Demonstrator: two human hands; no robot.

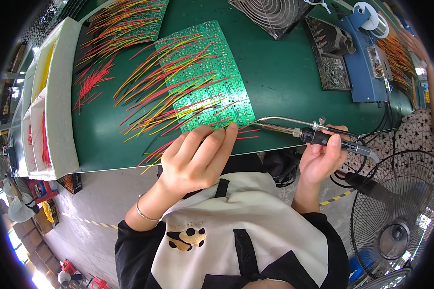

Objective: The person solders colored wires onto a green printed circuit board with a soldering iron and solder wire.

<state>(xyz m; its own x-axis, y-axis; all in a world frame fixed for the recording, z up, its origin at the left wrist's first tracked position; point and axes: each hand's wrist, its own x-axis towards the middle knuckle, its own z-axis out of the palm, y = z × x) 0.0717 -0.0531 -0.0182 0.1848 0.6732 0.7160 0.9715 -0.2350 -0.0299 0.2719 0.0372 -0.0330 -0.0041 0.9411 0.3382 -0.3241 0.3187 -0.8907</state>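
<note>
On the green bench (pixel 284 67): circuit-board panel (pixel 238 94) flat, red and yellow wires (pixel 173 72) across it.
Right hand (pixel 325 156) closed around soldering iron (pixel 318 137), tip near panel's right corner; left hand (pixel 193 156) narrowed at near edge, pinch on wire: cannot tell.

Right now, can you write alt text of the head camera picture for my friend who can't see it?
A person's right hand holds a soldering iron, its tip by the near right corner of a green circuit board; the left hand is at its near edge. Red, yellow and black wires spread past the board's left side over a green table.
</note>
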